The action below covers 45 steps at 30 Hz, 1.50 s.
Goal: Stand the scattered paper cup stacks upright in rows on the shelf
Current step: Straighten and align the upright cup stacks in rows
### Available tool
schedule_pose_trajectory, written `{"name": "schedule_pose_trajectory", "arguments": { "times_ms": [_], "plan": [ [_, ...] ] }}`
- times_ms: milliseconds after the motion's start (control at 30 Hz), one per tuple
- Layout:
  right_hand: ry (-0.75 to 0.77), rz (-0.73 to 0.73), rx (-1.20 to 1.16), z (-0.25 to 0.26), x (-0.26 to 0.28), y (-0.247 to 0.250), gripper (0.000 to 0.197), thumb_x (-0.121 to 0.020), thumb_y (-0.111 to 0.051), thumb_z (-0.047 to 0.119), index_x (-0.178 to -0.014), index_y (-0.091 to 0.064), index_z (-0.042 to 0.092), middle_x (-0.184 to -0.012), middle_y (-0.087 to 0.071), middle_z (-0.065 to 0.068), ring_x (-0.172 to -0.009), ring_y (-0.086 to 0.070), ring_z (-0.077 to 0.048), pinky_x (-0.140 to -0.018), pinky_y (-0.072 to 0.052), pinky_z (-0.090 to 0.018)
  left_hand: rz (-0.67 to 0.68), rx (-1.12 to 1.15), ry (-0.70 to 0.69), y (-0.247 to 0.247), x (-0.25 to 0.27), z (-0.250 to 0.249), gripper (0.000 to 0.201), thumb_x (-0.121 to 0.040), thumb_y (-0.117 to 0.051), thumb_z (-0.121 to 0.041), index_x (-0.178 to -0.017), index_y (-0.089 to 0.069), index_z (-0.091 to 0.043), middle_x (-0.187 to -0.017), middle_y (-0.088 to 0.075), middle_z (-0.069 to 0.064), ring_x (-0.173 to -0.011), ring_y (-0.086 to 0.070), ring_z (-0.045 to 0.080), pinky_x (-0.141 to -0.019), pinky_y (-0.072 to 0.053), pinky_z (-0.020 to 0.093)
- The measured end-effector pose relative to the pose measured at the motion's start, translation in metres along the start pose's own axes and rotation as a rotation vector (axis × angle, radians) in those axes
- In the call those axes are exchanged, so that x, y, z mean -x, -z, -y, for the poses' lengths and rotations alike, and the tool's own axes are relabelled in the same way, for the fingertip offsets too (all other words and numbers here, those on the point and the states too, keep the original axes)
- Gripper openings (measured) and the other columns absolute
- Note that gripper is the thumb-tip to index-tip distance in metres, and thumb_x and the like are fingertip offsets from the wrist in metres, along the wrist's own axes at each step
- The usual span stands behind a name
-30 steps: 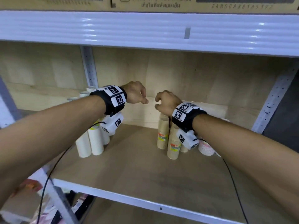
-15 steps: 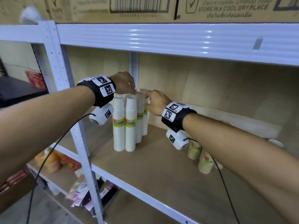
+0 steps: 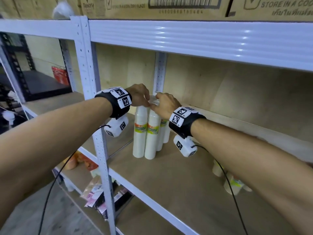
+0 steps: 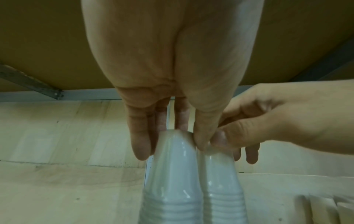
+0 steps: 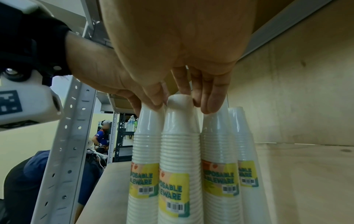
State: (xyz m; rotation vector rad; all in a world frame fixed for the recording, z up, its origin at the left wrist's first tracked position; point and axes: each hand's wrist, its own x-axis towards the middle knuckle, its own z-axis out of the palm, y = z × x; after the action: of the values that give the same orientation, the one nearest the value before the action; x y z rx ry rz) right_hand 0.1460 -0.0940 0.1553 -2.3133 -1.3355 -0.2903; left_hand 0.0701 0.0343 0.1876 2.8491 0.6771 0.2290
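The white stacks (image 3: 149, 133) stand close together at the left end of the shelf (image 3: 169, 180), near the post (image 3: 94, 116). Each one is long and stands straight up, wide end down on the board and small end at the top. Our left hand (image 3: 138, 97) has its fingers curled down around the top of one stack. Our right hand (image 3: 166, 105) does the same on the stack beside it. We think we are nudging these into a neat row. Next, we think, we let go gently so nothing tips. Then we reach right for the brown stacks (image 3: 232, 184), which are well apart and partly hidden by our arm.
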Motion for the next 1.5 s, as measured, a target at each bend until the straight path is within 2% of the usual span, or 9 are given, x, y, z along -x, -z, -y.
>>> {"name": "schedule_pose_trajectory", "arguments": {
  "times_ms": [167,367,533,700,867,933,1133,1333,1500],
  "plan": [
    [-0.024,0.041,-0.024,0.001,-0.005,-0.006,0.034,-0.091,-0.059,0.028,-0.121,-0.063,0.012,-0.127,-0.064,-0.007,-0.111,-0.062,-0.027,-0.089,-0.052,-0.033,0.036,0.033,0.016,-0.004,-0.004,0.006,0.028,-0.083,-0.074,-0.025,-0.110,-0.069,-0.015,-0.107,-0.062,0.006,-0.066,-0.061,0.016,-0.056,-0.049,0.025],
    [-0.053,0.070,-0.012,0.003,-0.006,-0.003,0.038,-0.086,-0.062,0.028,-0.119,-0.062,0.010,-0.129,-0.063,-0.007,-0.110,-0.063,-0.028,-0.088,-0.054,-0.035,0.088,0.051,0.025,0.000,-0.003,0.002,0.038,-0.080,-0.077,-0.018,-0.116,-0.069,-0.010,-0.109,-0.066,0.011,-0.088,-0.069,0.030,-0.072,-0.060,0.037],
    [-0.073,0.106,-0.004,0.006,-0.003,0.005,0.034,-0.084,-0.067,0.025,-0.112,-0.060,0.007,-0.112,-0.064,-0.009,-0.093,-0.062,-0.026,-0.070,-0.048,-0.030,0.173,0.023,0.024,0.006,-0.001,-0.003,0.037,-0.078,-0.078,-0.013,-0.114,-0.069,-0.006,-0.112,-0.066,0.015,-0.073,-0.065,0.026,-0.058,-0.056,0.028],
    [-0.045,0.147,-0.004,0.004,0.004,0.018,0.031,-0.084,-0.067,0.020,-0.113,-0.066,0.009,-0.112,-0.063,-0.009,-0.096,-0.062,-0.026,-0.070,-0.047,-0.028,0.195,-0.021,0.020,0.013,0.004,-0.013,0.036,-0.079,-0.078,-0.014,-0.113,-0.070,-0.006,-0.113,-0.067,0.015,-0.079,-0.068,0.029,-0.076,-0.059,0.037],
    [-0.051,0.174,0.001,-0.003,0.015,0.035,0.030,-0.084,-0.068,0.022,-0.111,-0.069,0.009,-0.128,-0.062,-0.007,-0.101,-0.063,-0.026,-0.069,-0.042,-0.026,0.228,-0.046,-0.022,0.021,0.009,-0.028,0.034,-0.081,-0.078,-0.017,-0.113,-0.071,-0.010,-0.113,-0.068,0.012,-0.077,-0.071,0.028,-0.073,-0.059,0.034],
    [-0.075,0.183,0.012,-0.009,0.019,0.042,0.030,-0.081,-0.070,0.024,-0.107,-0.070,0.009,-0.120,-0.065,-0.007,-0.098,-0.063,-0.025,-0.069,-0.046,-0.027,0.246,-0.038,-0.048,0.024,0.010,-0.039,0.034,-0.081,-0.078,-0.016,-0.114,-0.071,-0.010,-0.113,-0.068,0.012,-0.074,-0.070,0.026,-0.069,-0.058,0.031],
    [-0.152,0.170,0.027,-0.032,0.032,0.067,0.031,-0.078,-0.073,0.026,-0.103,-0.069,0.007,-0.103,-0.067,-0.010,-0.087,-0.067,-0.024,-0.071,-0.056,-0.032,0.280,-0.059,-0.157,0.029,0.003,-0.076,0.036,-0.079,-0.080,-0.020,-0.113,-0.071,-0.011,-0.116,-0.067,0.012,-0.085,-0.073,0.030,-0.079,-0.060,0.040],
    [-0.213,0.129,0.063,-0.063,0.045,0.091,0.032,-0.078,-0.074,0.027,-0.106,-0.069,0.011,-0.103,-0.066,-0.005,-0.087,-0.063,-0.020,-0.059,-0.045,-0.023,0.264,-0.026,-0.260,0.022,-0.010,-0.117,0.035,-0.081,-0.079,-0.015,-0.113,-0.070,-0.005,-0.115,-0.067,0.012,-0.063,-0.066,0.017,-0.046,-0.051,0.019],
    [-0.289,0.082,0.111,-0.091,0.055,0.105,0.036,-0.080,-0.073,0.028,-0.110,-0.067,0.009,-0.108,-0.064,-0.006,-0.090,-0.061,-0.021,-0.069,-0.048,-0.027,0.214,0.012,-0.314,0.007,-0.026,-0.149,0.031,-0.078,-0.079,-0.012,-0.108,-0.072,-0.005,-0.109,-0.067,0.009,-0.071,-0.065,0.018,-0.049,-0.050,0.022]
  ]
}}
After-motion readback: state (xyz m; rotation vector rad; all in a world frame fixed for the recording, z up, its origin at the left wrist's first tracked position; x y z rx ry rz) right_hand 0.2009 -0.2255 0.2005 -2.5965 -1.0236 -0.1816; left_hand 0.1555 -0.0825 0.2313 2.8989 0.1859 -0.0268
